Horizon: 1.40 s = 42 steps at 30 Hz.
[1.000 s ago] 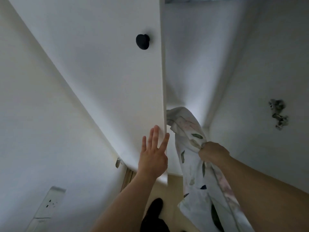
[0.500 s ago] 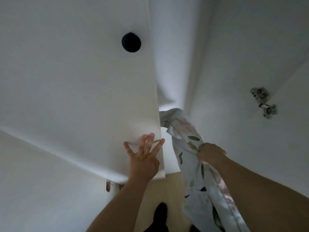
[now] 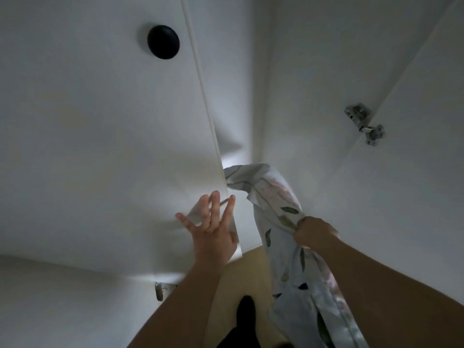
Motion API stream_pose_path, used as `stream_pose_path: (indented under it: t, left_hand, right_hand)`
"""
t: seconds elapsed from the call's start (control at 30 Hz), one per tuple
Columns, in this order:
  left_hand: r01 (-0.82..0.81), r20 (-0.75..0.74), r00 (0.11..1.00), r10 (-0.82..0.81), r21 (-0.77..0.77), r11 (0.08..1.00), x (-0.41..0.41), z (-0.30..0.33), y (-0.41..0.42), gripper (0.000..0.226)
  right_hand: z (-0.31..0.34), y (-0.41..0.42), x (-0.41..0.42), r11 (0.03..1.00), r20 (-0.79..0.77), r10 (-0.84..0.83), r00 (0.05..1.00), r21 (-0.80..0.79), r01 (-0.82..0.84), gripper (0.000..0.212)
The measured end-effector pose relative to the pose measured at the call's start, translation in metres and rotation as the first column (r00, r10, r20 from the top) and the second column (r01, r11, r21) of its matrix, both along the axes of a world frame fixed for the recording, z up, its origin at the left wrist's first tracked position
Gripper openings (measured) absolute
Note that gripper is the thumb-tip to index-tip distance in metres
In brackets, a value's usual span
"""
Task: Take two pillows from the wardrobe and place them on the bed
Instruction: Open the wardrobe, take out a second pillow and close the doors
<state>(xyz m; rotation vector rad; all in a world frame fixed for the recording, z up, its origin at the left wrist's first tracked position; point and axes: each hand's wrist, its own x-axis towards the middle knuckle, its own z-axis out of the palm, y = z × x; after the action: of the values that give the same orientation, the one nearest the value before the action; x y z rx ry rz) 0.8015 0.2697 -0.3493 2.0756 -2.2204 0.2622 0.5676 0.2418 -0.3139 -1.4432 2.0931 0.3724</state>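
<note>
A pillow [image 3: 283, 249] in a white cover printed with green leaves hangs out of the narrow wardrobe opening and down to the lower right. My right hand [image 3: 315, 232] grips a bunch of its fabric about halfway along. My left hand [image 3: 211, 237] has its fingers spread flat against the white wardrobe door [image 3: 105, 136], close to the door's right edge. The pillow's upper end is tucked behind that door edge. The wardrobe's inside is almost wholly hidden.
A black round knob [image 3: 163, 45] sits high on the door. A metal hinge [image 3: 364, 123] is fixed on the white panel at the right. Below are a beige floor [image 3: 248, 275] and my dark foot [image 3: 244, 312]. A small metal fitting [image 3: 160, 290] sits low on the left.
The door has swung further towards shut, narrowing the opening. My left hand stays spread on it near its edge. My right hand keeps its grip on the pillow.
</note>
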Motion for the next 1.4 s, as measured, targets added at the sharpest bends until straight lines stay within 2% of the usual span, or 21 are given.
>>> stream_pose_path:
  t: [0.1,0.17,0.37,0.57,0.67,0.8,0.87,0.93,1.03,1.2,1.3,1.4]
  left_hand:
    - [-0.074,-0.048,0.996,0.079,0.084,0.994,-0.029,0.01,0.006,0.09]
    - [-0.039,-0.051,0.998,0.046,0.123,0.992,-0.055,0.012,0.012,0.087]
    - [0.227,-0.12,0.97,-0.211,0.147,0.963,-0.149,0.014,0.033,0.081]
    - [0.533,-0.097,0.846,-0.525,0.12,0.837,-0.251,0.032,0.064,0.076]
    - [0.668,-0.035,0.742,-0.669,0.108,0.736,-0.304,0.046,0.077,0.076]
    - [0.852,0.056,0.51,-0.858,0.101,0.513,-0.363,0.057,0.109,0.082]
    - [0.911,0.137,0.383,-0.914,0.11,0.398,-0.385,0.057,0.128,0.084]
    - [0.931,0.186,0.322,-0.928,0.117,0.346,-0.4,0.059,0.141,0.083]
    - [0.925,0.249,0.313,-0.917,0.139,0.354,-0.418,0.066,0.152,0.08]
    - [0.84,0.505,0.404,-0.762,0.125,0.528,-0.43,0.092,0.139,0.071]
    - [0.806,0.696,0.325,-0.64,0.151,0.573,-0.429,0.105,0.146,0.067]
    - [0.789,0.756,0.273,-0.595,0.177,0.588,-0.431,0.108,0.163,0.062]
  right_hand:
    - [0.001,0.029,-0.025,0.999,0.03,-0.046,0.998,0.012,0.046,0.024]
    - [0.001,0.053,-0.043,0.997,0.04,-0.083,0.996,0.013,0.083,0.023]
    - [0.0,0.134,-0.108,0.97,0.066,-0.244,0.968,0.013,0.244,0.027]
    - [0.007,0.213,-0.179,0.873,0.062,-0.488,0.871,0.02,0.488,0.031]
    - [0.011,0.256,-0.212,0.801,0.039,-0.599,0.8,0.031,0.598,0.031]
    - [0.013,0.32,-0.237,0.684,0.025,-0.729,0.684,0.066,0.726,0.037]
    - [0.013,0.352,-0.243,0.636,-0.033,-0.768,0.64,0.078,0.768,0.037]
    - [0.014,0.373,-0.246,0.615,-0.095,-0.778,0.622,0.095,0.783,0.037]
    - [0.016,0.391,-0.248,0.606,-0.158,-0.773,0.614,0.1,0.789,0.039]
    - [0.018,0.391,-0.25,0.616,-0.159,-0.767,0.622,0.088,0.783,0.041]
    - [0.02,0.385,-0.253,0.559,-0.12,-0.806,0.579,0.168,0.812,0.048]
    - [0.017,0.378,-0.252,0.559,-0.121,-0.802,0.585,0.195,0.806,0.049]
